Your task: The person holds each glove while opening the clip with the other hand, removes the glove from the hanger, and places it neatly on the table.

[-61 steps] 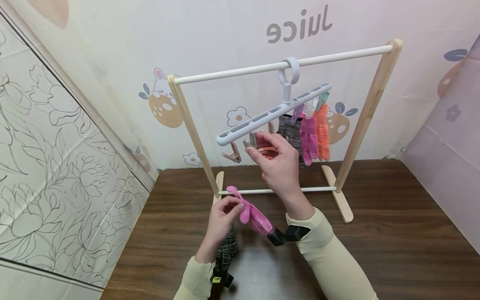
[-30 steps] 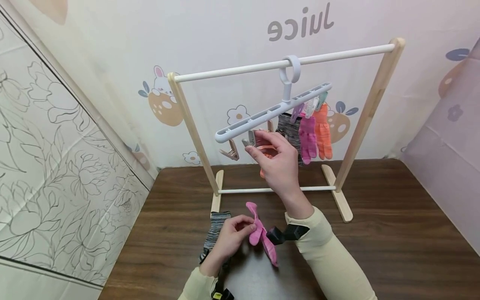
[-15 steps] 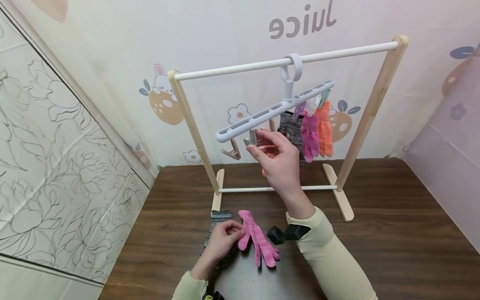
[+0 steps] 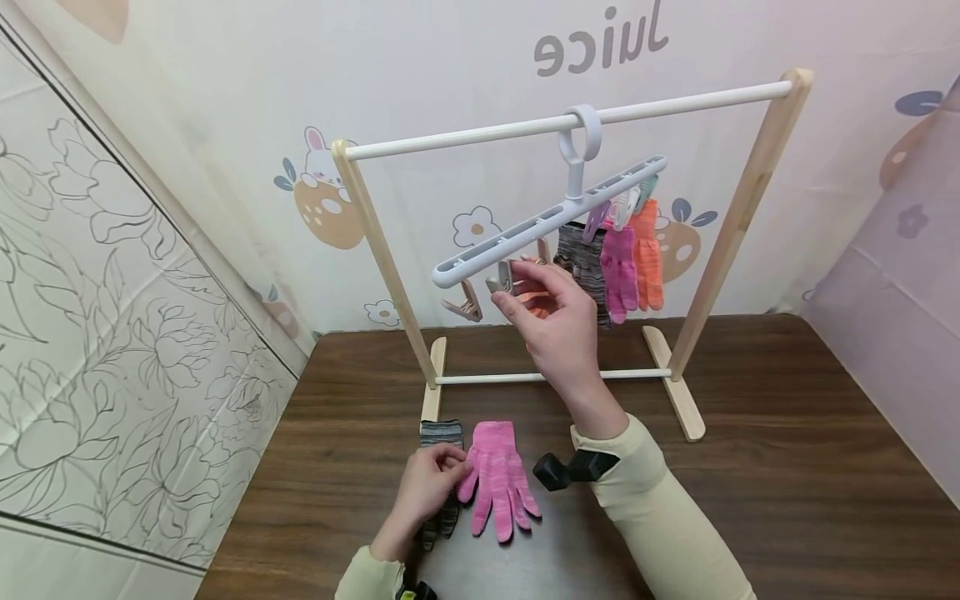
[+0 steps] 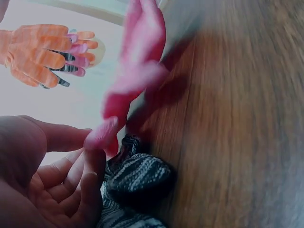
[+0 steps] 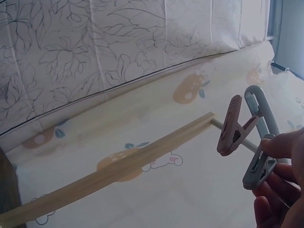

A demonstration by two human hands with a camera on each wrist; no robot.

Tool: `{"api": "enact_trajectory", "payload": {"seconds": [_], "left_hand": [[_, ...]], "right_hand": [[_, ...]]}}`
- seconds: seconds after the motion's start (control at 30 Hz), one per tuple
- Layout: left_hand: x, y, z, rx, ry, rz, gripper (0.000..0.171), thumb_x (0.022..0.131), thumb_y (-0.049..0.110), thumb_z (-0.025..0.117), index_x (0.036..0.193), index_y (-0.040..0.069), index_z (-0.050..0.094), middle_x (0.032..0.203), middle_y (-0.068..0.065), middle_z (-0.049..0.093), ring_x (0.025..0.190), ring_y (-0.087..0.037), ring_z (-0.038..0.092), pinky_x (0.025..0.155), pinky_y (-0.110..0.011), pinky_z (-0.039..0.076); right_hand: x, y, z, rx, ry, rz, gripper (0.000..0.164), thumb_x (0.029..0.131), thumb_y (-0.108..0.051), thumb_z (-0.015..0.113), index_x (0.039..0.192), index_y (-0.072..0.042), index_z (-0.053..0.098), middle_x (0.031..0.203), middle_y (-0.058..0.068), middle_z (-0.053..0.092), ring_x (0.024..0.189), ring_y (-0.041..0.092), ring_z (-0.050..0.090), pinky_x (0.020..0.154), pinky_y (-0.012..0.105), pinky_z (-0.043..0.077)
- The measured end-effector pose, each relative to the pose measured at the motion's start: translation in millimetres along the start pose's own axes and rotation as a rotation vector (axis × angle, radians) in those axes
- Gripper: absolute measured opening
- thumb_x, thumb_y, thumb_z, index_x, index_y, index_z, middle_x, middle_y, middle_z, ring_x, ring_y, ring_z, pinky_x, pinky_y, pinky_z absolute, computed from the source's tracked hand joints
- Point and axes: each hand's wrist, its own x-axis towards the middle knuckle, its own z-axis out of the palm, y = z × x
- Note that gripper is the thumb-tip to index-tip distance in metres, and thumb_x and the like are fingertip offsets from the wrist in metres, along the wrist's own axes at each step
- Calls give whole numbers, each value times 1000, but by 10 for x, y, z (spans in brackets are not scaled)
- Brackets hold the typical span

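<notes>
My left hand (image 4: 426, 490) pinches a pink glove (image 4: 495, 475) by one finger; in the left wrist view the pinched fingertip (image 5: 101, 135) sits between thumb and forefinger. The glove is spread, cuff away from me, low over the table. Beneath my left hand lies a black-and-grey striped glove (image 4: 441, 432), partly covered. Higher up, my right hand (image 4: 564, 337) pinches a grey clothes peg (image 6: 259, 168) under the left half of a pale hanger (image 4: 517, 240). A pinkish-beige peg (image 4: 467, 302) hangs at the hanger's left end. Behind my right fingers shows part of an orange glove (image 4: 537, 302).
The hanger hooks over the white top bar (image 4: 690, 105) of a wooden rack (image 4: 750, 208). Pegged on its right half are a striped glove (image 4: 585, 271), a pink one (image 4: 620, 271) and an orange one (image 4: 648, 258). The rack stands on a brown wooden table (image 4: 780, 467).
The pink glove came down from near the rack's lower bar and turned from bunched to spread, moved by my left hand. The striped glove beneath became more visible. My right hand stayed at the grey peg.
</notes>
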Motion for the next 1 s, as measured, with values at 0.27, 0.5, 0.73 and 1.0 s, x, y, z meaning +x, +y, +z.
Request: {"api": "enact_trajectory", "payload": {"seconds": [0.27, 0.5, 0.73, 1.0], "left_hand": [[6, 10, 13, 132, 49, -15, 10, 86, 20, 77, 86, 12, 72, 70, 8, 63, 57, -5, 55, 52, -24, 45], [13, 46, -12, 158, 81, -23, 10, 88, 24, 73, 84, 15, 73, 69, 9, 61, 58, -8, 53, 53, -25, 44], [33, 45, -40, 151, 83, -44, 9, 90, 24, 71, 86, 16, 74, 70, 10, 62, 60, -8, 54, 54, -26, 44], [59, 82, -96, 94, 98, -34, 13, 91, 24, 71, 87, 12, 73, 70, 4, 61, 62, -11, 54, 54, -28, 45]], "right_hand": [[-18, 17, 20, 13, 0, -1, 41, 81, -6, 83, 119, -1, 69, 99, 11, 66, 82, 18, 64, 67, 24, 52], [-26, 18, 33, 10, -1, -8, 40, 82, -6, 82, 119, -2, 69, 98, 11, 68, 83, 18, 64, 69, 22, 53], [-33, 3, 27, 4, 4, -19, 40, 82, -6, 82, 119, -1, 69, 97, 11, 68, 82, 18, 65, 68, 23, 53], [-34, -2, 27, 12, 7, -21, 39, 82, -6, 82, 119, -1, 69, 98, 10, 68, 82, 19, 65, 68, 24, 53]]}}
